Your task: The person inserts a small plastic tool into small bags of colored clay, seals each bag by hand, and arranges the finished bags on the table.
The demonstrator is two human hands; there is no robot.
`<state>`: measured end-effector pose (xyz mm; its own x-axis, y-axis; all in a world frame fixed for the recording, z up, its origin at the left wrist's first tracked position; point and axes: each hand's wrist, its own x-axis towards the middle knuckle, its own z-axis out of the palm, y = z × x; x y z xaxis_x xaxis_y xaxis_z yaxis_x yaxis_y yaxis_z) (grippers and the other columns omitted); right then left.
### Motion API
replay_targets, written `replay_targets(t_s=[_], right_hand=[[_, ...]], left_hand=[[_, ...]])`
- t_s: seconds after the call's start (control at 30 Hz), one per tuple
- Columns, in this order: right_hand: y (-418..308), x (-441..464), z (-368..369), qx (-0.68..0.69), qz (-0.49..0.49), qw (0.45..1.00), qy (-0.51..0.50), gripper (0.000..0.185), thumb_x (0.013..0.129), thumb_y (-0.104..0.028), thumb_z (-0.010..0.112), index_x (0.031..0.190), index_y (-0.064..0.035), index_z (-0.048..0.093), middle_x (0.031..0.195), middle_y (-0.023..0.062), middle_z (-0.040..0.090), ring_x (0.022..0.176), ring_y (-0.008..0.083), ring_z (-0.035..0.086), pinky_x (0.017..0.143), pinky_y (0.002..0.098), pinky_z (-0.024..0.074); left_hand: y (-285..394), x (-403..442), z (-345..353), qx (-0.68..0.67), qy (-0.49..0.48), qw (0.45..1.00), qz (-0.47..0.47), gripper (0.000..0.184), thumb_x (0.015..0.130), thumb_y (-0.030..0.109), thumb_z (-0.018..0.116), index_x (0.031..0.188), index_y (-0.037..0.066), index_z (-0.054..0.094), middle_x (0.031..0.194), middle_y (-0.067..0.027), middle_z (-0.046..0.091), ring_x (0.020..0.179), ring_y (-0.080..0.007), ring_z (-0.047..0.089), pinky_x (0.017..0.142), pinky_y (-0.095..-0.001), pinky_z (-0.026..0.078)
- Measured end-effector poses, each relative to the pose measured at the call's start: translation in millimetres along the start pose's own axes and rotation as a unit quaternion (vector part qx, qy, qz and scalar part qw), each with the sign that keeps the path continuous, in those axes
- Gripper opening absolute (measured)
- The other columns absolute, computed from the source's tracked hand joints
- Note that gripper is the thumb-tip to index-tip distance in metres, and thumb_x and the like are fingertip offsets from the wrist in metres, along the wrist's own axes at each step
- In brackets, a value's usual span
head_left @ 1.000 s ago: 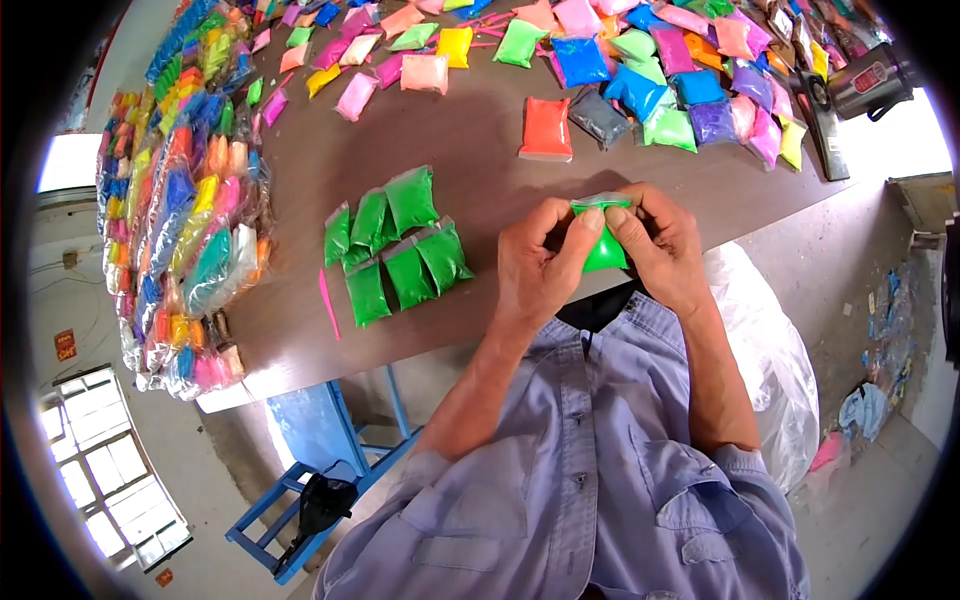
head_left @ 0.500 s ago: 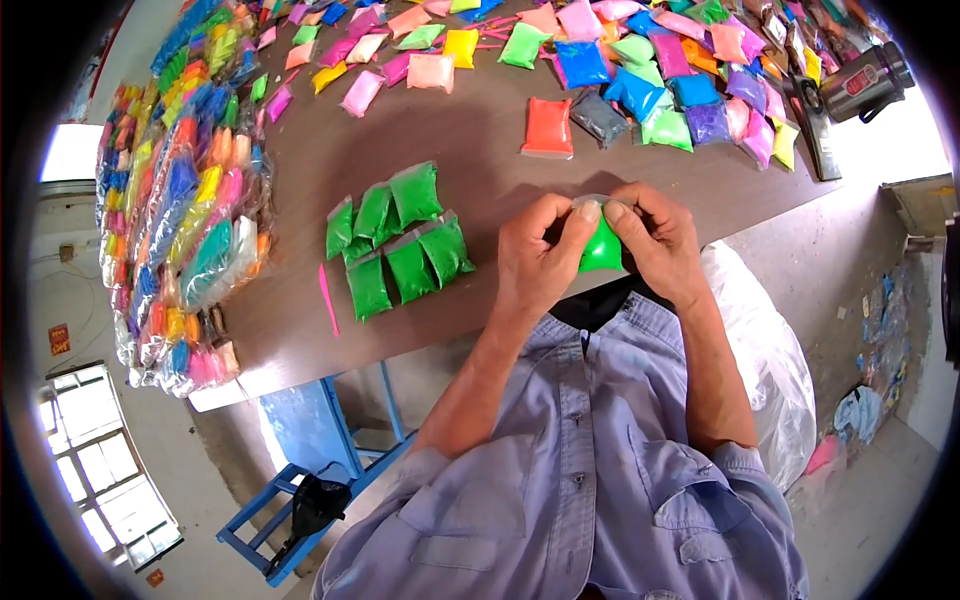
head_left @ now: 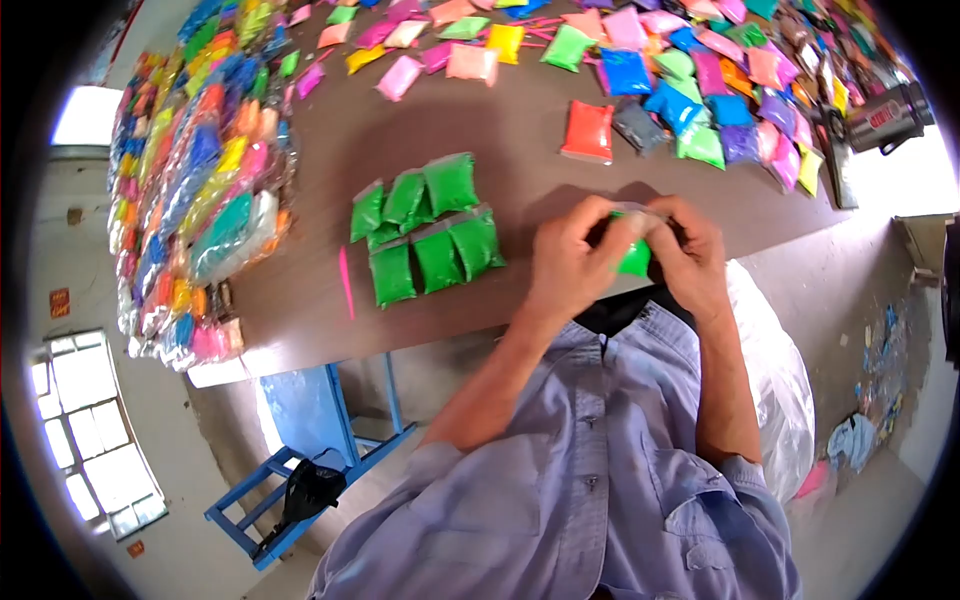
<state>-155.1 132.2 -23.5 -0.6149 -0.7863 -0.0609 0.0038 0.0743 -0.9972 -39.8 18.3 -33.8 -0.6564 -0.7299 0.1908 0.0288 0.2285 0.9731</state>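
Both hands meet at the near edge of the brown table, pinching the top of a small clear bag with bright green filling [head_left: 634, 260]. My left hand [head_left: 578, 250] is closed on the bag's upper left, thumb against its top edge. On the upper right of the same bag, my right hand [head_left: 688, 250] is closed too, slightly blurred. Fingers and thumbs cover most of the bag. Left of my hands lies a group of several darker green bags [head_left: 436, 258] in two rough rows. A thin pink stick [head_left: 347, 283] rests beside that group.
Many colourful bags [head_left: 625, 72] spread across the far side of the table [head_left: 310, 310], with a red bag [head_left: 588, 131] nearer me. Clear packs of coloured bags [head_left: 205, 160] are heaped at left. A steel flask [head_left: 885, 118] stands far right. Below is a blue stool [head_left: 310, 420].
The view has shifted, so the table's things sit further right in it. My thumbs have moved closer together over the top of the green bag, covering more of it.
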Motion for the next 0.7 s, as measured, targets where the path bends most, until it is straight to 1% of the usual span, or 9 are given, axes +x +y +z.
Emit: replay_targets(t_s=[0.03,0.1,0.13,0.17,0.37,0.43,0.5,0.57,0.7], right_hand=[[0.6,-0.4,0.5,0.006,0.006,1.0,0.018,0.012,0.103,-0.012,0.063,0.102,-0.0017,0.068,0.074,-0.0069,0.057,0.063,0.001,0.049,0.053,0.0219,0.0373],[11.4,3.5,-1.6,0.001,-0.026,0.999,0.048,0.01,0.103,-0.009,0.062,0.106,-0.0018,0.069,0.086,-0.0043,0.063,0.077,0.0024,0.053,0.066,0.0208,0.0437],[14.1,4.0,-1.4,0.007,-0.043,0.997,0.055,0.011,0.103,-0.01,0.063,0.107,-0.0013,0.069,0.087,-0.0041,0.063,0.079,0.0028,0.053,0.068,0.021,0.0442],[15.7,4.1,-1.1,0.011,-0.061,0.996,0.064,0.012,0.103,-0.011,0.063,0.107,-0.0008,0.069,0.088,-0.0039,0.063,0.081,0.0032,0.054,0.07,0.0212,0.0446],[-3.0,-0.3,0.6,-0.023,-0.044,0.998,0.028,0.018,0.105,-0.016,0.063,0.109,0.001,0.068,0.089,-0.0035,0.062,0.081,0.0037,0.052,0.071,0.0216,0.0438],[-6.4,-2.0,-1.4,-0.021,-0.003,1.0,0.01,0.019,0.105,-0.016,0.062,0.111,0.0014,0.068,0.089,-0.0032,0.061,0.082,0.0038,0.052,0.071,0.0217,0.0434],[-3.9,-3.5,-5.5,-0.015,-0.007,1.0,0.006,0.02,0.105,-0.017,0.063,0.112,0.0006,0.068,0.087,-0.0036,0.061,0.076,0.0034,0.051,0.066,0.0212,0.0417],[-4.1,-6.2,-10.4,0.006,0.014,1.0,-0.017,0.02,0.105,-0.018,0.064,0.113,-0.0004,0.069,0.083,-0.0049,0.06,0.069,0.0024,0.049,0.06,0.0203,0.0392],[1.8,-7.4,-11.7,0.046,0.001,0.998,0.052,0.022,0.106,-0.023,0.064,0.111,-0.002,0.07,0.079,-0.0044,0.062,0.065,0.0028,0.051,0.057,0.0197,0.04]], left_hand=[[2.4,-1.0,1.3,-0.014,-0.007,1.0,0.004,0.026,0.094,0.028,0.075,0.093,0.003,0.069,0.069,-0.0099,0.064,0.057,-0.0158,0.06,0.055,-0.0345,0.048],[4.8,-1.6,-3.6,0.058,-0.04,0.997,0.013,0.03,0.094,0.034,0.074,0.098,0.005,0.07,0.072,-0.014,0.067,0.058,-0.0257,0.064,0.055,-0.0382,0.048],[10.0,-2.2,-3.0,0.031,-0.047,0.998,-0.006,0.031,0.095,0.035,0.071,0.099,0.005,0.068,0.075,-0.0163,0.067,0.063,-0.0324,0.066,0.056,-0.0408,0.049],[9.2,-2.2,-6.2,0.054,-0.057,0.997,-0.002,0.023,0.096,0.023,0.073,0.107,0.002,0.071,0.076,-0.0082,0.068,0.065,-0.0095,0.059,0.061,-0.0298,0.049],[3.7,-2.4,-11.8,0.048,-0.054,0.997,0.0,0.02,0.098,0.022,0.07,0.101,0.002,0.069,0.073,-0.0113,0.062,0.062,-0.0147,0.054,0.058,-0.0337,0.046],[6.2,-3.5,-13.6,0.018,-0.064,0.998,0.011,0.019,0.097,0.02,0.071,0.101,0.002,0.068,0.072,-0.0111,0.06,0.061,-0.0155,0.053,0.057,-0.0353,0.045],[4.1,-5.6,-16.7,0.037,-0.08,0.996,0.008,0.022,0.096,0.021,0.073,0.104,0.001,0.068,0.074,-0.0109,0.064,0.063,-0.0153,0.057,0.06,-0.0338,0.048],[7.3,-9.9,-15.7,0.019,-0.061,0.996,0.055,0.027,0.094,0.023,0.075,0.108,0.001,0.069,0.078,-0.0113,0.068,0.067,-0.0156,0.061,0.064,-0.0316,0.051],[17.8,-11.6,-19.2,0.03,-0.084,0.996,-0.023,0.027,0.092,0.022,0.076,0.105,0.0,0.07,0.079,-0.0135,0.069,0.066,-0.0168,0.063,0.062,-0.0328,0.052]])
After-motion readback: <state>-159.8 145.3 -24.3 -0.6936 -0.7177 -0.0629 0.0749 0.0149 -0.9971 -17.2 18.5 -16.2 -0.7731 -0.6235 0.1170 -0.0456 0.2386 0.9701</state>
